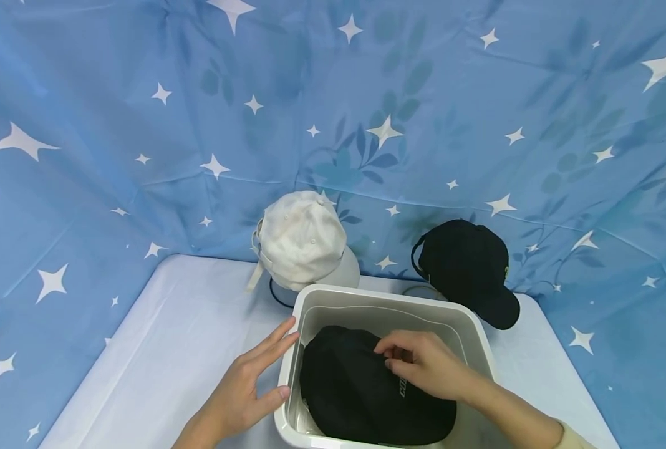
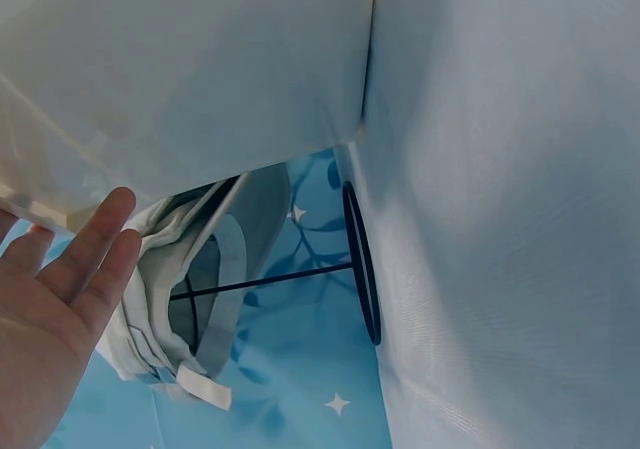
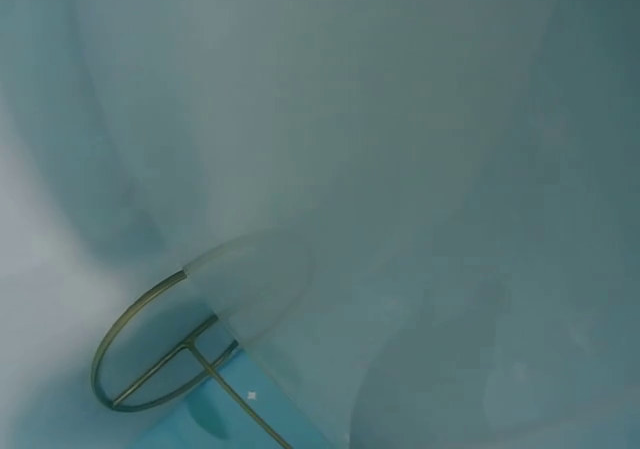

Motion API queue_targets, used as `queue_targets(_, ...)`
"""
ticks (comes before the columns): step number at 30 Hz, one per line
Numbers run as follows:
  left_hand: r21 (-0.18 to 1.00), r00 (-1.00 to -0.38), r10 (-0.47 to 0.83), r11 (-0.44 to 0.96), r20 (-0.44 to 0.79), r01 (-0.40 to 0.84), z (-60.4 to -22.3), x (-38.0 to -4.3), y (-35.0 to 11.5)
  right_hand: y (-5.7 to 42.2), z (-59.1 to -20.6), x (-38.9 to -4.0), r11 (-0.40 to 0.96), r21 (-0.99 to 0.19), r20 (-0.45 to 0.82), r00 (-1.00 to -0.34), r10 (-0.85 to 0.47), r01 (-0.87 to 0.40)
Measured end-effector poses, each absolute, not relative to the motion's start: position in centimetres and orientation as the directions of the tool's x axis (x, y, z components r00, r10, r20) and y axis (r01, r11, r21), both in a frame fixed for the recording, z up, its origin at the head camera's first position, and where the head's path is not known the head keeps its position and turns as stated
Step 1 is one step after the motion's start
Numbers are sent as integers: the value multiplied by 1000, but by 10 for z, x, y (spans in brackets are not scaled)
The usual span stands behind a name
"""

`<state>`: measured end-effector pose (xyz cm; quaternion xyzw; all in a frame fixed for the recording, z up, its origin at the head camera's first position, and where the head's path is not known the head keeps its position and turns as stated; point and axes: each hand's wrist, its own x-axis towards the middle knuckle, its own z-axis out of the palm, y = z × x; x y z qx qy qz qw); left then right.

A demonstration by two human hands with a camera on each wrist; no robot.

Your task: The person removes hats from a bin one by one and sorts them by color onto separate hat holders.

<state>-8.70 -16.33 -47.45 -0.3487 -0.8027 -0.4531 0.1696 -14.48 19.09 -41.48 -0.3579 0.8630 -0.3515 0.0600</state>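
A white plastic bin (image 1: 391, 297) stands at the front of the table with a black cap (image 1: 344, 380) inside it. My left hand (image 1: 243, 386) is at the bin's left rim, its fingers spread and fairly straight; the left wrist view shows this hand (image 2: 60, 319) beside the bin's outer wall (image 2: 200, 69). Over the cap is my right hand (image 1: 425, 365), with loosely bent fingers and a gap between thumb and forefinger. Its fingertips are at the cap's crown and partly cover the light lettering. The right wrist view shows mostly the pale bin wall (image 3: 400, 119), not the hand.
Behind the bin, a cream cap (image 1: 302, 240) hangs on a black wire stand (image 2: 360, 264). Another black cap (image 1: 464, 268) sits at the back right, near a brass-coloured ring base (image 3: 110, 339). Blue star-patterned cloth (image 1: 333, 93) closes off the white table (image 1: 170, 324) behind.
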Motion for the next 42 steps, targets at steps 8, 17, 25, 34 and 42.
queue_targets(8, 593, -681, 409, 337, 608, 731, -474, -88, -163, 197, -410, -147, 507, -629, 178, -744, -644, -589)
queue_targets(17, 605, -694, 410, 343, 592, 719, -472, -89, -163, 206, -402, -146, 454, -647, 247, -732, -635, -612)
queue_targets(25, 601, -699, 410, 359, 586, 714, -473, -89, -163, 212, -391, -142, 442, -644, 275, -729, -627, -624)
queue_targets(34, 600, -693, 403, 349, 598, 720, -474, -88, -163, 216, -379, -138, 436, -642, 297, -728, -617, -631)
queue_targets(42, 599, -691, 404, 346, 600, 722, -475, -88, -163, 222, -366, -132, 425, -621, 339, -715, -611, -658)
